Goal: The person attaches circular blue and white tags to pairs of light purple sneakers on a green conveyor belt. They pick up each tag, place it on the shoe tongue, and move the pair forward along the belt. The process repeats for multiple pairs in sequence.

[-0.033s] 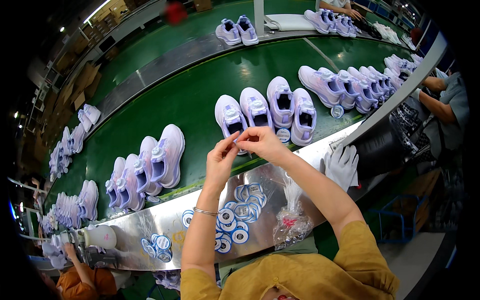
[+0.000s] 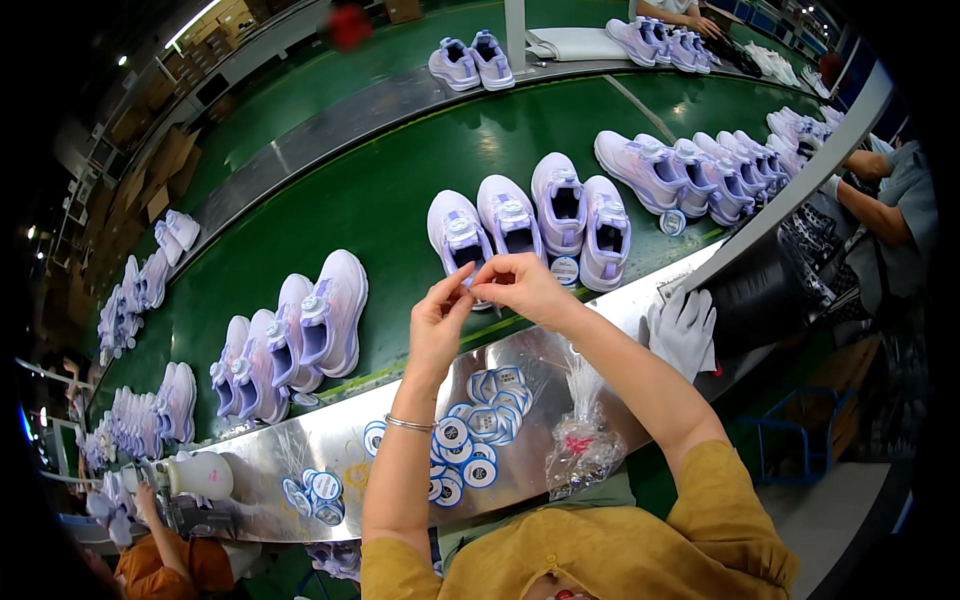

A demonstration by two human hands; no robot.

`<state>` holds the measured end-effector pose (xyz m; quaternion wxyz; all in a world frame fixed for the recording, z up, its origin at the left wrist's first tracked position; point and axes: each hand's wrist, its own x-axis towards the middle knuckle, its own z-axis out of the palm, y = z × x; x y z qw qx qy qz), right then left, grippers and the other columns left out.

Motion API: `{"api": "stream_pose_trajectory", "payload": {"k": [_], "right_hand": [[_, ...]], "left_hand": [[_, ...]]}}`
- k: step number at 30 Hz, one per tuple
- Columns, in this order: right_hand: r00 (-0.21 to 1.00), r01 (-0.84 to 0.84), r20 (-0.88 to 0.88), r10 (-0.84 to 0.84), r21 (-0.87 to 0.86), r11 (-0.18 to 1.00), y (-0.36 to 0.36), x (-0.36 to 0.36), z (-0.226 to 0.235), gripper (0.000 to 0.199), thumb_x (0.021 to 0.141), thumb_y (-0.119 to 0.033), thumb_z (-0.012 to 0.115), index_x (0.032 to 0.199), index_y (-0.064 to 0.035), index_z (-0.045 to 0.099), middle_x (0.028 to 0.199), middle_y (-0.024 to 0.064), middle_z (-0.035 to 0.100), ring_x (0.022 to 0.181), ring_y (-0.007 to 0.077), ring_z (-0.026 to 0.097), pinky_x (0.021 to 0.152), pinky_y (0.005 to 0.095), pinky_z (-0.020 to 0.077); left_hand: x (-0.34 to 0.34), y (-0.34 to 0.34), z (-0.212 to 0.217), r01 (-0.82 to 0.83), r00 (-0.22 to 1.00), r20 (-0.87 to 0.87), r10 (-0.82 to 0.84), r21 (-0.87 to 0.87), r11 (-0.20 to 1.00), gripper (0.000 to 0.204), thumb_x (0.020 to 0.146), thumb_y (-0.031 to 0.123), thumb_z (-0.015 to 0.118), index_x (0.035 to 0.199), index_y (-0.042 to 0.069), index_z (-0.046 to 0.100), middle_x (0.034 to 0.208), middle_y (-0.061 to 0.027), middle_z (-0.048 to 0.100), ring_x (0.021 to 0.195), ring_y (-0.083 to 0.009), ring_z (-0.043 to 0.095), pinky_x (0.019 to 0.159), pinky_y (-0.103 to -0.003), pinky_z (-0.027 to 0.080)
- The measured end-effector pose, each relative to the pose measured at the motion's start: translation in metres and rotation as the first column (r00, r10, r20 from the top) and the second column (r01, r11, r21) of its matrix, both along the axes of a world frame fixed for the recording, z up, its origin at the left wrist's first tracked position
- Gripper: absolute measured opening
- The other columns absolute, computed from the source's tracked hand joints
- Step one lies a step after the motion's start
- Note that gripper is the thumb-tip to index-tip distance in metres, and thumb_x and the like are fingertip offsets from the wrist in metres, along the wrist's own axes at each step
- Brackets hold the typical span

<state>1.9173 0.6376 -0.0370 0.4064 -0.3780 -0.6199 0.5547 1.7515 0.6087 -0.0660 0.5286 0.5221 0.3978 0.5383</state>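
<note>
My left hand (image 2: 434,325) and my right hand (image 2: 527,287) meet at the heel of a pale lilac sneaker (image 2: 453,225), fingertips pinched together. Whatever is between the fingertips is too small to make out, and the fingers partly cover the heel. Beside that shoe stand a second sneaker (image 2: 506,212) and two more, all with their heels toward me. A round blue-rimmed tag (image 2: 565,270) hangs by one of these heels. Below my wrists, several round tags (image 2: 480,473) lie piled on the metal ledge (image 2: 520,455).
A bundle of clear plastic fasteners (image 2: 585,440) and a white glove (image 2: 682,335) lie on the ledge, right of the tags. More sneakers (image 2: 335,310) stand in rows left and right on the green conveyor belt (image 2: 400,140). Co-workers sit at lower left and far right.
My hands keep the same pinch at the heel. At the lower left, a co-worker's hand has shifted slightly.
</note>
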Motion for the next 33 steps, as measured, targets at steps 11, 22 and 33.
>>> {"api": "stream_pose_trajectory", "payload": {"k": [11,22,33], "right_hand": [[0.998,-0.04,-0.052,0.031,-0.182,0.983,0.002,0.001,-0.004,0.011,0.077,-0.01,0.071,0.081,-0.0044,0.063,0.073,-0.0021,0.057,0.063,0.0048,0.048,0.05,0.0199,0.034],[0.993,-0.017,0.119,0.01,0.065,0.998,-0.006,0.025,-0.003,0.009,0.077,-0.007,0.069,0.083,-0.0007,0.067,0.074,0.0008,0.062,0.067,0.0073,0.054,0.061,0.0217,0.0424],[0.455,0.07,0.739,-0.498,0.528,0.847,-0.104,0.094,-0.038,0.017,0.077,-0.008,0.061,0.092,-0.0006,0.058,0.091,0.0155,0.061,0.083,0.0308,0.063,0.068,0.0404,0.0515]], "left_hand": [[-0.003,0.005,-0.008,0.018,0.989,0.147,-0.011,-0.048,0.999,0.045,0.083,-0.007,0.06,0.127,-0.002,0.053,0.089,-0.0017,0.059,0.082,-0.0083,0.055,0.076,-0.021,0.045],[0.006,-0.006,-0.007,0.007,0.912,-0.401,0.081,0.212,0.977,0.029,0.085,0.001,0.063,0.114,-0.002,0.061,0.082,-0.0039,0.062,0.078,-0.0133,0.055,0.073,-0.025,0.045],[0.044,-0.097,-0.033,-0.265,0.717,-0.505,0.482,0.442,0.857,0.021,0.081,0.001,0.062,0.102,0.001,0.06,0.096,-0.0155,0.06,0.088,-0.0292,0.056,0.08,-0.036,0.045]]}}
